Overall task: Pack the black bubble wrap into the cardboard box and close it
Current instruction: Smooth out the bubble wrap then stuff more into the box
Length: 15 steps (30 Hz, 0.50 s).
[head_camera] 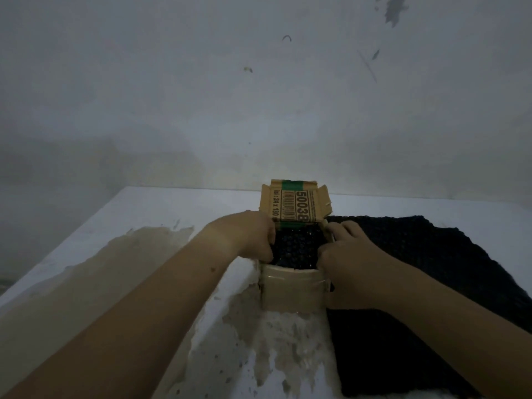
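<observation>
On the left, a white desk [115, 226] showed a wide patch where the paint had worn away to bare brown. A bare forearm crossed this patch toward the middle, ending in the left hand [253, 234]. This hand was clenched over the left rim of a small cardboard box [293, 295], its fingertips curled down inside the opening and touching the dark filling.

The box stood on the desk near the centre, with shiny clear tape across its near side. Its far flap [293, 204] stood upright and open, printed with a barcode, the number 50038 and green bands. Inside the opening lay black bubble wrap [296, 249], filling the box up to the rim between the two hands.

The right hand [348, 254] sat at the right rim. Its fingers were curled down onto the wrap at that edge and grasped it there, and the heel of the hand rested beside the box's right wall.

To the right of the box, more of the black wrap lay spread flat on the desk, reaching toward the near edge. A scuffed pale wall [259, 96] rose behind the desk.
</observation>
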{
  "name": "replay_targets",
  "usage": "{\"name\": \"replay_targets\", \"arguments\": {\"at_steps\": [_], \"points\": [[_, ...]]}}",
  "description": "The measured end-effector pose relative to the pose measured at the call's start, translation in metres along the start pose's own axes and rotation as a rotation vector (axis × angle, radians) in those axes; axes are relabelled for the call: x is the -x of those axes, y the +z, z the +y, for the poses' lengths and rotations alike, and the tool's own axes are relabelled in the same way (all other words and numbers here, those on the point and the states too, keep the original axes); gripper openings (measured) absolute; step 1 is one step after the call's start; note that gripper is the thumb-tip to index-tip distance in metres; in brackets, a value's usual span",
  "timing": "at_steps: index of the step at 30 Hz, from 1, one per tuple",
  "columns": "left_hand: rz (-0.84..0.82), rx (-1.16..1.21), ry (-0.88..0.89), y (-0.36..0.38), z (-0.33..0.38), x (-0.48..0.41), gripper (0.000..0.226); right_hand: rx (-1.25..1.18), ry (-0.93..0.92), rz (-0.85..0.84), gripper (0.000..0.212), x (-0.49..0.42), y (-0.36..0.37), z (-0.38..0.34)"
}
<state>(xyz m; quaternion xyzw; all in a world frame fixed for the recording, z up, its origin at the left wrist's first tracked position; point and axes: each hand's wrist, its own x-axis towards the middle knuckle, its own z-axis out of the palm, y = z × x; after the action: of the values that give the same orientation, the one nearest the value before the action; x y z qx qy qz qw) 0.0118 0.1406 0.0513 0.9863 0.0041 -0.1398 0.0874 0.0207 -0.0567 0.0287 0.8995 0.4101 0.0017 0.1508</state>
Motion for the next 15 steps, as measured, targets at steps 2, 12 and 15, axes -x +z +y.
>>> {"name": "replay_targets", "arguments": {"at_steps": [2, 12, 15], "points": [[0.005, -0.086, -0.037, 0.005, 0.008, -0.004, 0.031, 0.001, -0.025, -0.013, 0.038, 0.000, 0.005, 0.003], [0.058, -0.076, -0.057, 0.023, 0.009, -0.007, 0.047, -0.323, 0.058, 0.251, 0.044, -0.012, -0.011, 0.034], [-0.015, -0.022, -0.014, 0.018, -0.002, -0.007, 0.054, -0.138, 0.089, 0.162, 0.049, -0.026, -0.003, 0.033]]}}
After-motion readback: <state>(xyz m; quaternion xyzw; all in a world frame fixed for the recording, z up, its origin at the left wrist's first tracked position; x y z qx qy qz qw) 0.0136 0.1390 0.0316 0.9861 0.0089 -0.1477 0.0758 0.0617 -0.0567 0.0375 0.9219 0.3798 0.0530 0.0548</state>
